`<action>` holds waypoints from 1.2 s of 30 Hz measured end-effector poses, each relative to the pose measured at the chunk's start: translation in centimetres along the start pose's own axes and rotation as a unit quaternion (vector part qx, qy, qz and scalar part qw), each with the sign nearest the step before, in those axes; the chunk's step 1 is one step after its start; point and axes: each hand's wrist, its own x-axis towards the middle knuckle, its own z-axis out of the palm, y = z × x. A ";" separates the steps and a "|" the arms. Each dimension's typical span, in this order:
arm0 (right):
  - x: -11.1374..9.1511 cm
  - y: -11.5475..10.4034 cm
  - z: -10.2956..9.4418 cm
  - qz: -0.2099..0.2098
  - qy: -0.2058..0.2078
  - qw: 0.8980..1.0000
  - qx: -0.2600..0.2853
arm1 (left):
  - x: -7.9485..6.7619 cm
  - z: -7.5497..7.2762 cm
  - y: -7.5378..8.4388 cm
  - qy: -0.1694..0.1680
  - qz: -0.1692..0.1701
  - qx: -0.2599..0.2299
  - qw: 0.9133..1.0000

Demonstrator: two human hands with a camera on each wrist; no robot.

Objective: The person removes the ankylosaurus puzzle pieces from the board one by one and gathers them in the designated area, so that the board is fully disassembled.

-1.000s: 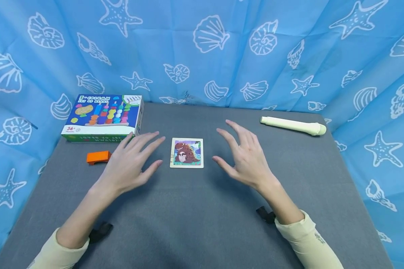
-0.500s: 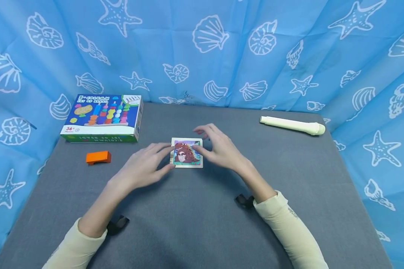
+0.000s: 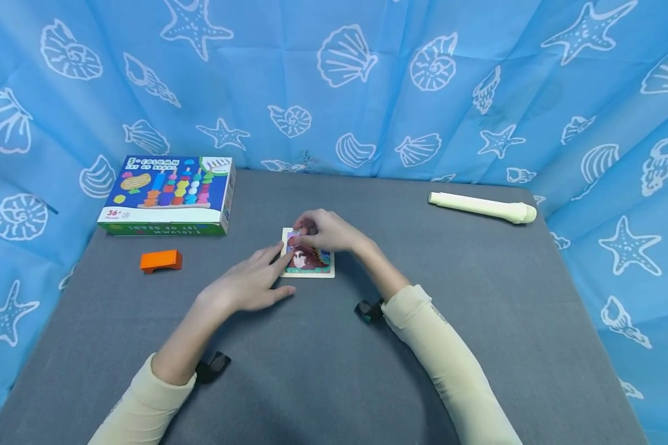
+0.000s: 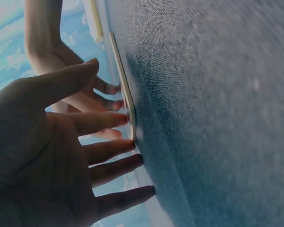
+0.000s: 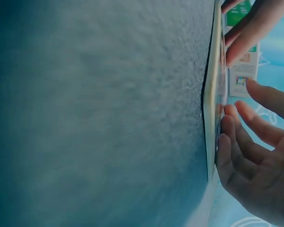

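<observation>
A small square dinosaur picture puzzle (image 3: 310, 263) with a pale wooden border lies flat on the grey table. My left hand (image 3: 249, 283) is at its left side, fingers stretched out; the index fingertip overlaps the picture. In the left wrist view, fingertips of this left hand (image 4: 52, 151) meet the puzzle's edge (image 4: 121, 78), the thumb held apart. Over the puzzle's upper half is my right hand (image 3: 332, 232), hiding part of the picture. The right wrist view has the right hand (image 5: 270, 175) with loosely bent fingers against the puzzle's face (image 5: 220, 94) and thumb raised away, pinching nothing visible.
A bead-set box (image 3: 167, 196) stands at the back left, with an orange arched block (image 3: 161, 261) in front of it. A pale green microphone-shaped stick (image 3: 482, 207) lies at the back right. A blue seashell-patterned curtain (image 3: 389, 80) borders the table.
Both hands came inward from either side of the puzzle. The left reached its left edge; the right moved further left over its upper part, fingers bending. The puzzle stayed in place.
</observation>
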 end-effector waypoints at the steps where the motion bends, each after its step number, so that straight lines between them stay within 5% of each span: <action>1: 0.3 -0.1 0.0 0.008 -0.005 1.000 -0.002 | 0.0 0.0 0.1 0.001 -0.002 0.002 1.000; 18: 1.7 -1.3 0.6 0.080 0.005 0.994 -0.075 | 0.3 0.6 0.5 0.024 -0.009 0.013 1.000; 36: 1.6 -1.9 0.7 0.080 -0.001 0.988 -0.129 | 0.4 1.0 0.7 0.032 -0.016 0.009 0.999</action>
